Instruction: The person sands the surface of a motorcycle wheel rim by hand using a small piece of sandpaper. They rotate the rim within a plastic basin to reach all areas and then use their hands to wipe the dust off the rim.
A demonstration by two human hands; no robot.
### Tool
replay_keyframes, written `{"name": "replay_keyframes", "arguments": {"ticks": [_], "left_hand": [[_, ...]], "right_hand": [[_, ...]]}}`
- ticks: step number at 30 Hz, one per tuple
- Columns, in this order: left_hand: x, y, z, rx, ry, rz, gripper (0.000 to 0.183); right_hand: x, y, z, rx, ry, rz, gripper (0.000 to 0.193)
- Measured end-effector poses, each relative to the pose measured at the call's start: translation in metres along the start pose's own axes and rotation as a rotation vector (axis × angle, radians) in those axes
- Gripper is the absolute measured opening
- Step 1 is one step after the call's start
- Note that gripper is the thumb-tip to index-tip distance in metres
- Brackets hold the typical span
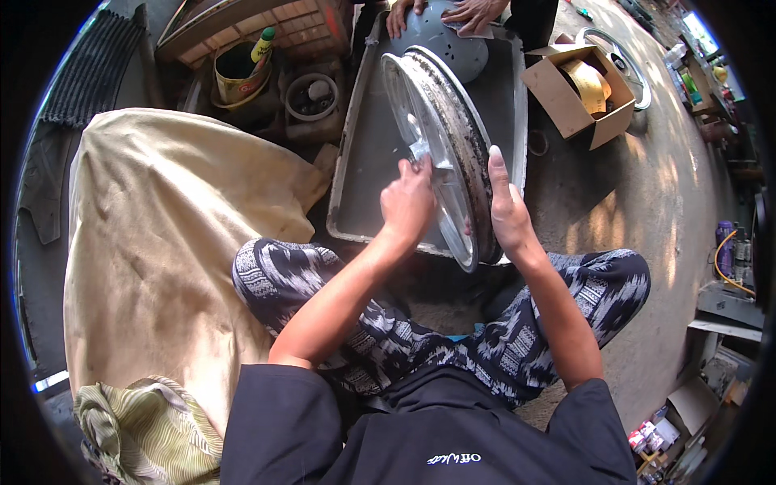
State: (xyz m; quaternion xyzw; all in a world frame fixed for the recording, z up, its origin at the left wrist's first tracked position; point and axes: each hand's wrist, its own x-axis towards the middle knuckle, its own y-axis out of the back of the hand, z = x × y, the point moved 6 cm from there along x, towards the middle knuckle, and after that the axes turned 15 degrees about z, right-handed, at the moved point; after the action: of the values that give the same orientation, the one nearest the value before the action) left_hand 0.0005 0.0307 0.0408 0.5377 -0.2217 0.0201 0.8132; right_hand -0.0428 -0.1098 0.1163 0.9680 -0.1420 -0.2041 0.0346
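Observation:
A cast motorcycle wheel (461, 137), pale with a dirty, black-stained groove round its outside, stands tilted over a shallow grey tray (343, 182). No tyre is on it. My left hand (408, 198) is closed at the spokes on the wheel's left face. Pinched at its fingertips is a small whitish-grey piece, too unclear to name. My right hand (511, 212) holds the wheel's right edge, thumb pointing up along the rim and the other fingers partly hidden. Behind the wheel, a light blue-grey rounded shell with holes (436, 32) rests in the tray.
Another person's hands (473, 14) work on the shell with a light sheet. To the right stand an open cardboard box (558, 101) and another wheel (638, 89). A tan cover (178, 242) lies left; a bucket with a bottle (242, 77) and a round container (312, 101) stand behind.

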Motion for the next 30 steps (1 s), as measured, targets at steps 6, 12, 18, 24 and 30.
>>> {"name": "replay_keyframes", "arguments": {"ticks": [6,12,18,24,30], "left_hand": [[-0.001,-0.003,0.004,-0.055,0.101,-0.149,0.028],[0.002,-0.002,-0.001,-0.018,0.133,-0.090,0.028],[0.005,-0.001,-0.009,0.038,0.139,-0.047,0.037],[0.026,-0.001,-0.032,-0.072,0.263,-0.078,0.034],[0.029,0.012,-0.014,-0.228,0.293,-0.117,0.029]], "right_hand": [[0.007,0.003,0.011,-0.017,0.008,0.017,0.092],[0.005,0.000,0.011,0.003,0.001,0.011,0.092],[-0.001,-0.004,0.007,-0.015,-0.017,0.012,0.092],[-0.001,-0.003,0.008,-0.005,-0.045,0.000,0.091],[-0.007,0.002,0.010,0.008,-0.038,-0.005,0.090]]}}
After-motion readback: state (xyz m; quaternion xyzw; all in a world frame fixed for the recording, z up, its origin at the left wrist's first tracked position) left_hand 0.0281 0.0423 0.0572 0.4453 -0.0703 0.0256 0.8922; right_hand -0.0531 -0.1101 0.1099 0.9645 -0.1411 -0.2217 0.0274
